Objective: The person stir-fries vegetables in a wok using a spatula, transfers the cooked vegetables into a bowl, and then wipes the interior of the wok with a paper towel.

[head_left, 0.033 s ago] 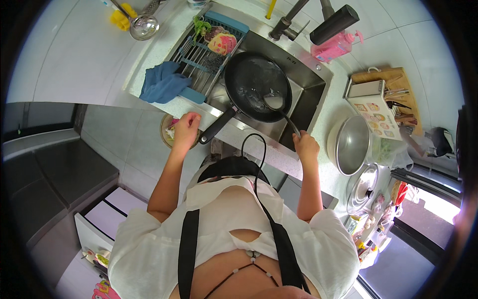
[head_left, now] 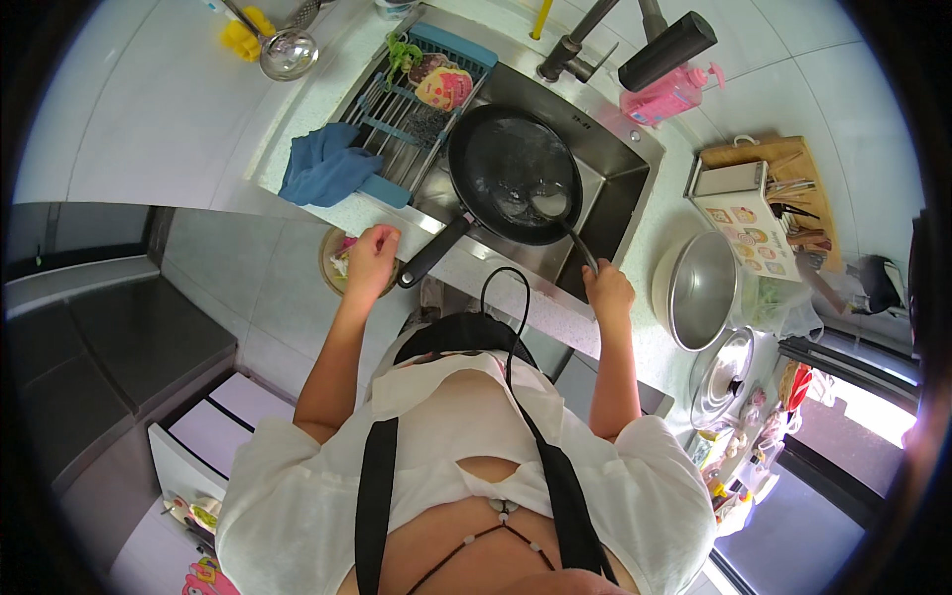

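Note:
A black frying pan (head_left: pixel 496 178) sits in the steel sink (head_left: pixel 615 193), its inside wet and shiny. Its long handle (head_left: pixel 438 250) reaches out over the front edge of the counter. My right hand (head_left: pixel 608 291) grips the handle of a ladle (head_left: pixel 550 202), whose bowl lies inside the pan at its right side. Left of the end of the pan's handle, my left hand (head_left: pixel 372 260) hangs closed with fingers curled, apart from the handle. I see nothing in it. Below it, a bowl of food scraps (head_left: pixel 335 266) is partly hidden.
A drying rack (head_left: pixel 402 129) with a sponge and greens spans the sink's left part; a blue cloth (head_left: pixel 327 164) drapes over its corner. The black faucet (head_left: pixel 666 52) and pink soap bottle (head_left: pixel 662 97) stand behind. A steel pot (head_left: pixel 702 291) and lid (head_left: pixel 724 377) occupy the right counter.
The ladle's bowl has tilted and shifted slightly to the right inside the pan. Both hands have stayed nearly in place.

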A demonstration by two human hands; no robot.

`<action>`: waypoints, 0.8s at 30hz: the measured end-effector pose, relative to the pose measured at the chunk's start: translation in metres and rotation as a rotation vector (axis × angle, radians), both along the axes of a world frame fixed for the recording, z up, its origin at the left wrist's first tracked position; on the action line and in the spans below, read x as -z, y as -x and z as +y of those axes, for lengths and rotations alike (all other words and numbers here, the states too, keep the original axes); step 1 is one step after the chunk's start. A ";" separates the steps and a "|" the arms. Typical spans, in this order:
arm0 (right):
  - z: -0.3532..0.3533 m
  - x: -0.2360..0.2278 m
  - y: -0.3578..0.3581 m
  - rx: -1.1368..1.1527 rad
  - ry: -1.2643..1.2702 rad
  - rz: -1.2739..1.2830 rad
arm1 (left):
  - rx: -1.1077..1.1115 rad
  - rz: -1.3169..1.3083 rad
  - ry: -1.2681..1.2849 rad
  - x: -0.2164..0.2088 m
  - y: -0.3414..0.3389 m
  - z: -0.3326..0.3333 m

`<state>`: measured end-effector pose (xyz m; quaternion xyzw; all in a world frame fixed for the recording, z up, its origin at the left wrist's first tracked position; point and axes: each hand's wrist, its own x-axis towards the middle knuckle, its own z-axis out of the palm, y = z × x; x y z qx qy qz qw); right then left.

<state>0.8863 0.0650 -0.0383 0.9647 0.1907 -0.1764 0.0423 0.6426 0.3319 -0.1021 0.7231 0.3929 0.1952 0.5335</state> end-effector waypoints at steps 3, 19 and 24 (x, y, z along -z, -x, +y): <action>0.007 0.036 -0.013 -0.020 -0.115 -0.071 | -0.012 0.043 0.047 -0.007 0.004 -0.001; -0.001 -0.031 -0.024 -0.096 -0.170 0.019 | 0.014 0.061 0.030 -0.004 -0.006 -0.016; -0.015 -0.022 -0.030 -0.003 -0.112 0.002 | 0.014 0.037 0.072 0.001 -0.002 -0.019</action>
